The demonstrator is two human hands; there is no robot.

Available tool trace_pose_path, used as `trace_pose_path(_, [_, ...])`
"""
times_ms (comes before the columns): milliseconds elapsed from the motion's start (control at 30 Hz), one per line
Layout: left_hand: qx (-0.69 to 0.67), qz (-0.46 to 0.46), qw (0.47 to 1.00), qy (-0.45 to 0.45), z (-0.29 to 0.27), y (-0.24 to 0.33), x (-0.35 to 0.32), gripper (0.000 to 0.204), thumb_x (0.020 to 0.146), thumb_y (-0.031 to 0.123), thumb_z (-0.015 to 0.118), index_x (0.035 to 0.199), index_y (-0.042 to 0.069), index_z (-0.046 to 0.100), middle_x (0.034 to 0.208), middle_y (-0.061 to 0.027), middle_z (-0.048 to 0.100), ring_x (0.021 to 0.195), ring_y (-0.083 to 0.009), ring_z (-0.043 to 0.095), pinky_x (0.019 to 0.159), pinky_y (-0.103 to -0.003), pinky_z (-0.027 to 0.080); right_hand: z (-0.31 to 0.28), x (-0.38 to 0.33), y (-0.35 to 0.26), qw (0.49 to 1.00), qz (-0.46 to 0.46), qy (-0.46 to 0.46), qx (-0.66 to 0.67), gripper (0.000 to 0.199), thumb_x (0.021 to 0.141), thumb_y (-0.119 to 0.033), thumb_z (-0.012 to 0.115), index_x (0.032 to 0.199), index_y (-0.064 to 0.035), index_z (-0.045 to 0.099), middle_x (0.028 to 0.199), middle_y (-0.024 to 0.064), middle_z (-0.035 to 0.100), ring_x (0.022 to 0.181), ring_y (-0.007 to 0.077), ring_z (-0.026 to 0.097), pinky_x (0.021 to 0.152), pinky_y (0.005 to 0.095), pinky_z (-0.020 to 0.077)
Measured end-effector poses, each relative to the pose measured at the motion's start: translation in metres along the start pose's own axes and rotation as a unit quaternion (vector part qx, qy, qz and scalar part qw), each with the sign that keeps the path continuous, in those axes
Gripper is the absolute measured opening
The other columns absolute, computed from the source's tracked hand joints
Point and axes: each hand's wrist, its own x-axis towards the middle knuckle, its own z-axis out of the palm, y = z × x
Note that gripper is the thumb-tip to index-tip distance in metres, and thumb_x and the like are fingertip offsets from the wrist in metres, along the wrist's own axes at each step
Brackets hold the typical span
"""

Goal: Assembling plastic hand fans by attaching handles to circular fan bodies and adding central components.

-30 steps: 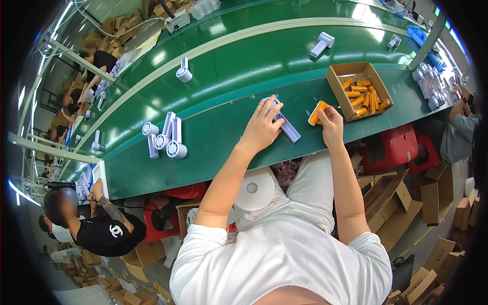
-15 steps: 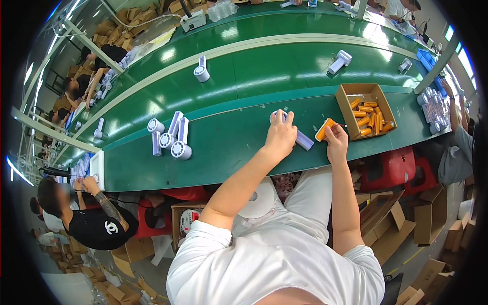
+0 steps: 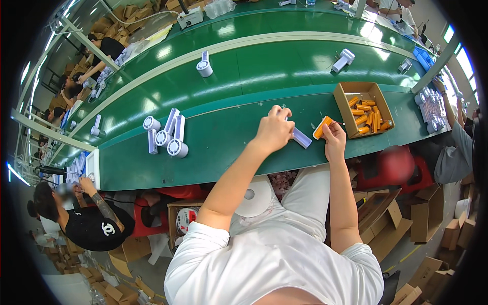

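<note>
My left hand (image 3: pixel 273 130) is closed over the round head end of a pale lavender handheld fan housing (image 3: pixel 303 139). Its fingers are bent and hide most of that head. The housing's open, trough-like handle points toward my right hand and lies low over the green bench. Between the thumb and fingers of my right hand (image 3: pixel 334 142) is an orange battery (image 3: pixel 322 127), held tilted just right of the handle's end. A thin lead shows beside it. Battery and handle are apart.
An open cardboard box (image 3: pixel 341 104) of several orange batteries stands right of my right hand. More fan housings (image 3: pixel 165 138) lie to the left on the bench (image 3: pixel 218 152). Behind runs a green conveyor belt (image 3: pixel 264 71) carrying scattered housings. A co-worker (image 3: pixel 94 218) sits at left.
My left hand has shifted slightly left and its fingers have moved on the fan's head, now hiding more of it. My right hand still holds the battery in nearly the same place.
</note>
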Motion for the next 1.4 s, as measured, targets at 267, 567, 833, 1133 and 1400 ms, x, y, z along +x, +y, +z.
trace_pose_path(267, [-0.114, 0.009, 0.943, 0.313, 0.035, -0.054, 0.012, 0.034, 0.073, 0.027, 0.08, 0.103, 0.017, 0.068, 0.114, -0.0077, 0.06, 0.1, -0.0197, 0.062, 0.081, -0.031, 0.053, 0.0, 0.001, 0.0, 1.0, -0.004, -0.002, 0.013, 0.03, 0.092, -0.013, 0.067, 0.116, 0.0038, 0.059, 0.09, 0.0023, 0.063, 0.076, 0.0076, 0.061, 0.069, 0.0218, 0.0512])
trace_pose_path(567, [-0.394, -0.085, 0.899, 0.172, 0.056, -0.065, 0.007, 0.037, 0.092, 0.039, 0.056, 0.11, 0.006, 0.061, 0.096, -0.0137, 0.069, 0.088, -0.0294, 0.067, 0.076, -0.038, 0.051, 0.009, -0.001, -0.003, 0.998, -0.036, -0.016, -0.053, 0.041, 0.092, -0.008, 0.066, 0.129, 0.0013, 0.051, 0.082, 0.0003, 0.06, 0.073, 0.0053, 0.057, 0.065, 0.0198, 0.0498])
trace_pose_path(833, [-0.283, -0.046, 0.925, 0.248, 0.055, -0.067, 0.004, 0.026, 0.089, 0.026, 0.054, 0.106, 0.008, 0.064, 0.09, -0.0112, 0.069, 0.077, -0.0286, 0.065, 0.075, -0.039, 0.047, 0.068, -0.033, -0.025, 0.97, -0.057, -0.074, -0.224, 0.041, 0.084, 0.003, 0.071, 0.122, 0.0017, 0.057, 0.081, 0.0, 0.06, 0.071, 0.0035, 0.055, 0.064, 0.0161, 0.0465])
trace_pose_path(1133, [-0.273, -0.046, 0.934, 0.228, 0.052, -0.067, 0.002, 0.027, 0.089, 0.03, 0.055, 0.104, 0.008, 0.062, 0.095, -0.0099, 0.069, 0.084, -0.0288, 0.065, 0.077, -0.041, 0.044, 0.11, -0.031, -0.037, 0.841, -0.06, -0.165, -0.511, 0.038, 0.083, -0.014, 0.074, 0.118, -0.0015, 0.062, 0.078, 0.011, 0.068, 0.065, 0.0172, 0.066, 0.064, 0.0283, 0.0534])
trace_pose_path(1400, [-0.277, -0.04, 0.928, 0.246, 0.053, -0.07, 0.001, 0.027, 0.087, 0.028, 0.056, 0.104, 0.008, 0.064, 0.096, -0.0095, 0.07, 0.079, -0.0277, 0.064, 0.075, -0.038, 0.045, 0.125, -0.04, -0.032, 0.779, -0.136, -0.167, -0.588, 0.037, 0.086, -0.018, 0.071, 0.118, -0.0015, 0.06, 0.076, 0.0175, 0.067, 0.065, 0.028, 0.067, 0.062, 0.0341, 0.053])
